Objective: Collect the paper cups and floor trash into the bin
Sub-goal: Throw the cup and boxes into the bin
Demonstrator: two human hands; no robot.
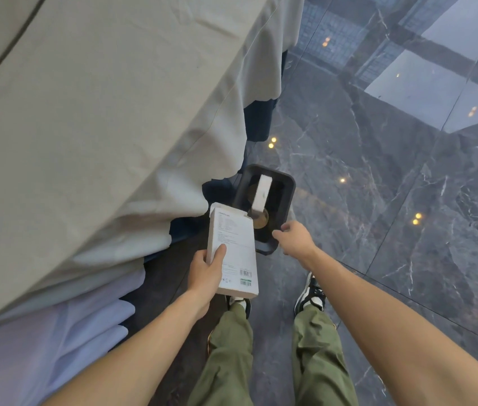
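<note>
A white carton (233,253) is held in the left hand (205,273), whose fingers (220,253) are clamped around its lower part. Its long axis is pointed up and away, straight towards the black bin (289,186) on the dark floor (378,200), so that the carton's open top end is seen overlapping the bin's near-left rim. The right hand (294,238) is held empty at the bin's near edge, its fingers loosely curled and apart. Inside the bin another white box (261,191) is seen leaning, with what may be paper cups (261,219) beneath it; this cannot be told for certain. The bin is judged nearer the right hand, but the load lies in the left.
</note>
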